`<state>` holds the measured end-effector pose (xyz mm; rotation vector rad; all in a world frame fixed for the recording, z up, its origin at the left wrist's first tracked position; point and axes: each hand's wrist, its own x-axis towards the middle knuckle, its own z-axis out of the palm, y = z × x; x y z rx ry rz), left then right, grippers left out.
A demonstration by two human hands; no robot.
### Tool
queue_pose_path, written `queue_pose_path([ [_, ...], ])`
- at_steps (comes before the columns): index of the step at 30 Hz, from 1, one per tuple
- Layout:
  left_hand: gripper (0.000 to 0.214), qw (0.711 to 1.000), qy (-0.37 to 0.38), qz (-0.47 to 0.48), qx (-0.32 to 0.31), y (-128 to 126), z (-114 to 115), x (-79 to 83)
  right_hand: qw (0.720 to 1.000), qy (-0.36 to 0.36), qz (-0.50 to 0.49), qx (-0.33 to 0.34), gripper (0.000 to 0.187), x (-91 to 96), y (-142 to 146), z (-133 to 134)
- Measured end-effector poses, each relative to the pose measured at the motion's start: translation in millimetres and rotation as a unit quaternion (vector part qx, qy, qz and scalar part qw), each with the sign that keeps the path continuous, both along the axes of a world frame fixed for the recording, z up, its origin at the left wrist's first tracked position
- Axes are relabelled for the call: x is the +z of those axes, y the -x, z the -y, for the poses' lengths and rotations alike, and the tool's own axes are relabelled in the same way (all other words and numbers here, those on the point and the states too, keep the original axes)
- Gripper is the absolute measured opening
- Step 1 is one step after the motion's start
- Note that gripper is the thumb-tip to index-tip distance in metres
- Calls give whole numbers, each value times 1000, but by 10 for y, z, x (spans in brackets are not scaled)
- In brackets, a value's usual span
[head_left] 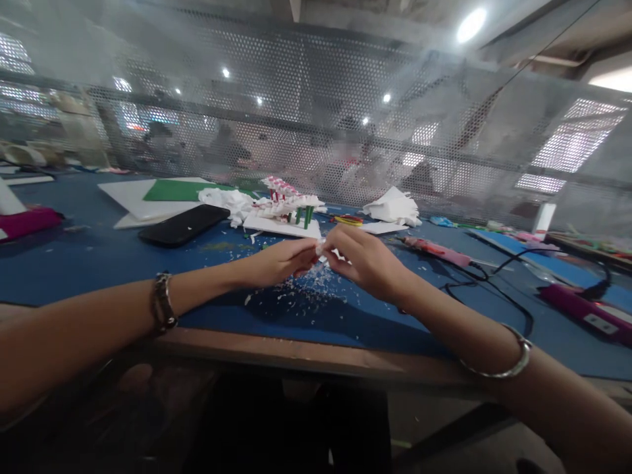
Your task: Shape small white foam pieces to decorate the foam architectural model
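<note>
While the left hand (276, 262) and the right hand (370, 260) met near the middle of the frame, a white bit (320, 247) sat pinched between their fingertips, its shape mostly hidden. The left hand lay nearly flat, fingers together, with thumb and tips at the near-left edge; the right curled in from the other side, thumb and fingers bent around it. Work this fine seemed to ask for a light grip, since so small a piece could crumple or slip, and for one hand to act as a steady rest. Holding it low over the surface (99, 263), above the crumbs (316, 289) at centre, looked sensible, as a dropped piece could be found easily. The model (296, 201) stood just beyond the fingers, so knuckles were best held clear of its green posts (308, 216). Right of centre, the pink tool (439, 251) pointed inward, and its tip deserved a wide berth
</note>
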<state>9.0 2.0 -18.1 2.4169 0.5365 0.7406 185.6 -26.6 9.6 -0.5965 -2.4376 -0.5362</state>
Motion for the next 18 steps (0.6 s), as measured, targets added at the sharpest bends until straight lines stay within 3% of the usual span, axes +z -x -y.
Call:
queue_pose_path([
  [2,23,999,-38,-13,31,7,-3,0,1000,-4,-14,-22,14,5,2,-8],
  [6,16,993,-105,-39,37,12,8,0,999,0,42,-1,13,-4,-28,-67],
  [11,21,996,-83,-42,17,31,42,42,997,13,-19,-70,12,2,-108,-186],
  [15,22,998,-58,-21,6,58,0,72,990,104,-87,-44,10,-24,-81,-217],
  [18,21,997,-28,51,44,77,-67,71,984,165,-70,0,32,-33,-84,-259],
])
